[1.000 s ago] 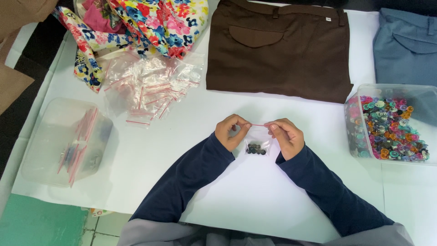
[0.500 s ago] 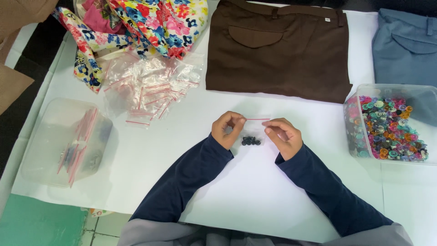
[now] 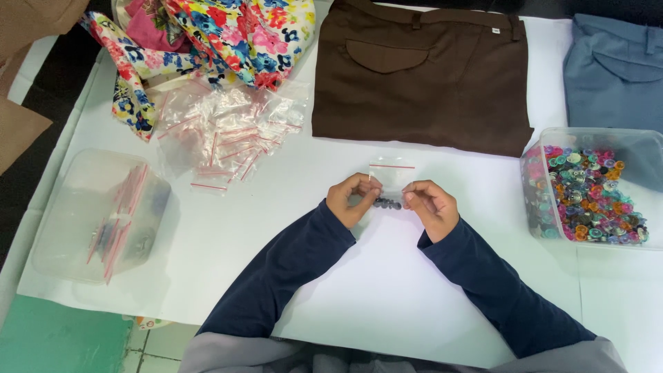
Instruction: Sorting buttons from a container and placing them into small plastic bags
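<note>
1. White counter [image 3: 387, 297] carries everything, brown trousers [image 3: 421, 76] lying at its far edge.
2. Just below the trousers, left hand [image 3: 351, 199] and right hand [image 3: 429, 206] each pinch a side of a small clear bag [image 3: 390, 186] holding dark buttons [image 3: 387, 204].
3. Right of the trousers stands a tub of coloured buttons [image 3: 590, 193]; left of them lies a heap of empty bags [image 3: 224, 131].

Left hand [image 3: 352, 198] and right hand [image 3: 431, 206] pinch (fingers curled) close together.

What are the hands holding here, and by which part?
Both hands, left and right, pinch a small clear zip bag of dark buttons by its lower side edges.
</note>
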